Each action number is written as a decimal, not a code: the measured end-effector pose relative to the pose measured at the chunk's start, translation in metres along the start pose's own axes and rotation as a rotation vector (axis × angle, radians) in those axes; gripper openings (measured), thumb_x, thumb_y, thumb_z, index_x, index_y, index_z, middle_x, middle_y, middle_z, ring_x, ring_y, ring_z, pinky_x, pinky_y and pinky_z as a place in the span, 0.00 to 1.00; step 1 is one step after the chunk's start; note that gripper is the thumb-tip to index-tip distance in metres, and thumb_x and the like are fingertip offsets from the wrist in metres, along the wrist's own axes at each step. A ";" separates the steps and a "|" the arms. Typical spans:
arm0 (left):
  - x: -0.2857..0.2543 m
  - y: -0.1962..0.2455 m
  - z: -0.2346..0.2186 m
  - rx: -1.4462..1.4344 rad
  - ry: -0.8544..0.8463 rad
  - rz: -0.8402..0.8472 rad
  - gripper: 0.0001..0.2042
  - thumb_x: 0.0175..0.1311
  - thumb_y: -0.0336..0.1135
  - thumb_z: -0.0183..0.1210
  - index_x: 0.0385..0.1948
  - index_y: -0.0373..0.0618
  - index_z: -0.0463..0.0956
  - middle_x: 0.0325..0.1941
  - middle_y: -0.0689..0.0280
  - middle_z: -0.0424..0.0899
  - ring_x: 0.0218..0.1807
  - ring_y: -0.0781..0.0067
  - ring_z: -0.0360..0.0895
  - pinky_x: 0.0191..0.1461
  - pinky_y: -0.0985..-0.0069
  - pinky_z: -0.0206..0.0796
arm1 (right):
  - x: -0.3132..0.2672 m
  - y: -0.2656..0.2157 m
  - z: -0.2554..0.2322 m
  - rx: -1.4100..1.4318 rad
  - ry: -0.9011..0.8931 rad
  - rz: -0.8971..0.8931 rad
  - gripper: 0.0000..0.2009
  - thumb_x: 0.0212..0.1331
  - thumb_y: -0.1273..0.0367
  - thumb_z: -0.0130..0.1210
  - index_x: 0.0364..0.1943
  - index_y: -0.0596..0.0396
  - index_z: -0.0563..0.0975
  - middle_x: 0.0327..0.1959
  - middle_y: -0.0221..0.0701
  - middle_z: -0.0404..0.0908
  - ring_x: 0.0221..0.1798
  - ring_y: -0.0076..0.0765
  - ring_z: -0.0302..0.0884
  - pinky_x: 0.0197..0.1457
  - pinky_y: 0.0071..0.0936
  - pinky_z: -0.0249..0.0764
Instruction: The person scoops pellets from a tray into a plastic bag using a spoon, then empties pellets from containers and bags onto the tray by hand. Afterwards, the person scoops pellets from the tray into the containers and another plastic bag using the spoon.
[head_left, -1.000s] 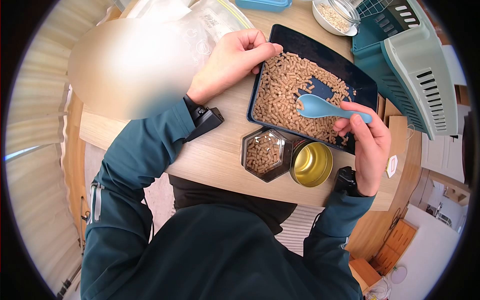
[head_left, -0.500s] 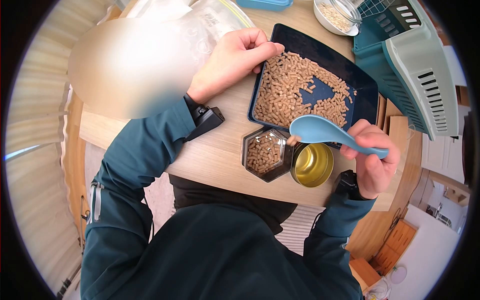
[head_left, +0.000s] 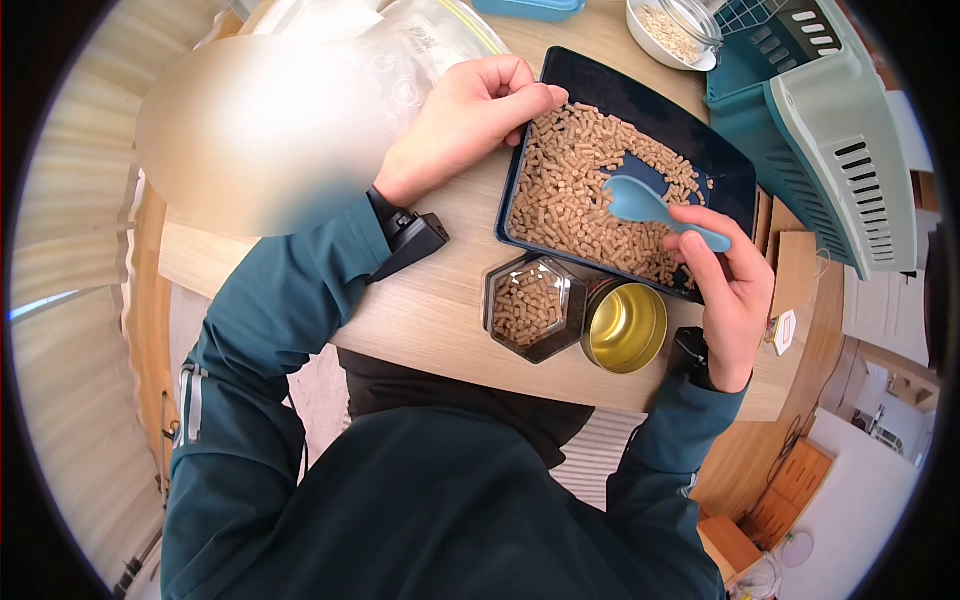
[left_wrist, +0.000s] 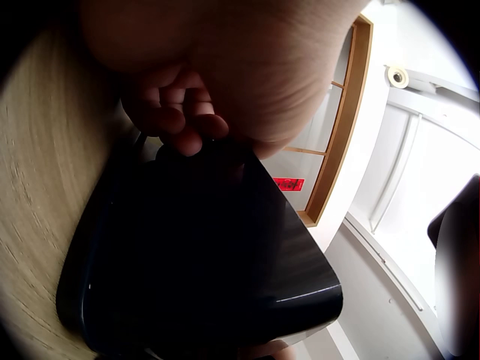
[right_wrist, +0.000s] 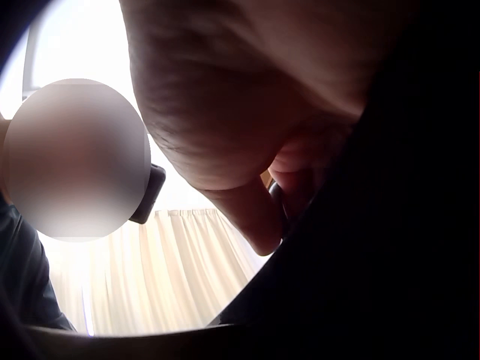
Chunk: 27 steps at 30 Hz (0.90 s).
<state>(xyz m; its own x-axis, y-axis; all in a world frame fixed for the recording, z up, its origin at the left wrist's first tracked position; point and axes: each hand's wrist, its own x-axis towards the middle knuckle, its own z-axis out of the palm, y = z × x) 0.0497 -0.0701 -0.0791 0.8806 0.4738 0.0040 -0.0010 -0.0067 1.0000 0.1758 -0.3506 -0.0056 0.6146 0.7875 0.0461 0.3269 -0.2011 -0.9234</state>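
Note:
My right hand [head_left: 735, 290] pinches the handle of a light blue spoon [head_left: 635, 198], its bowl down among brown pellets [head_left: 565, 190] in a dark navy tray [head_left: 690, 125]. At the tray's left rim, my left hand [head_left: 465, 120] grips the edge with the thumb on top. In the left wrist view, curled fingers [left_wrist: 184, 124] lie against the tray's outer wall [left_wrist: 202, 240]. In front of the tray sits a clear hexagonal container [head_left: 527, 305] holding pellets. Beside it stands a tin with a gold inside [head_left: 625, 328], close under my right hand. The right wrist view is mostly dark and hides the spoon.
A teal and grey pet carrier [head_left: 840, 170] stands at the right behind the tray. Further back are a white bowl of flakes [head_left: 665, 38] with a glass jar over it, and a blue box [head_left: 527, 8]. A clear zip bag [head_left: 440, 45] lies beyond my left hand.
The spoon came out over the hexagonal container, tipped toward it with pellets falling, then returned into the tray's pellets. The left hand stayed on the rim.

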 end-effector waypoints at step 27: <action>0.000 0.001 0.001 -0.026 0.002 0.019 0.14 0.75 0.39 0.62 0.26 0.48 0.74 0.44 0.70 0.89 0.35 0.91 0.71 0.35 0.84 0.62 | -0.003 0.004 -0.016 0.314 0.048 -0.084 0.16 0.74 0.66 0.57 0.54 0.66 0.83 0.35 0.37 0.86 0.40 0.32 0.83 0.48 0.29 0.77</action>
<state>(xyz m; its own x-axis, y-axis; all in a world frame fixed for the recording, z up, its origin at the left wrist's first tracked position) 0.0501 -0.0713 -0.0786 0.8794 0.4755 0.0234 -0.0306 0.0074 0.9995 0.1866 -0.3630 -0.0034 0.6307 0.7636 0.1385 0.1455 0.0590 -0.9876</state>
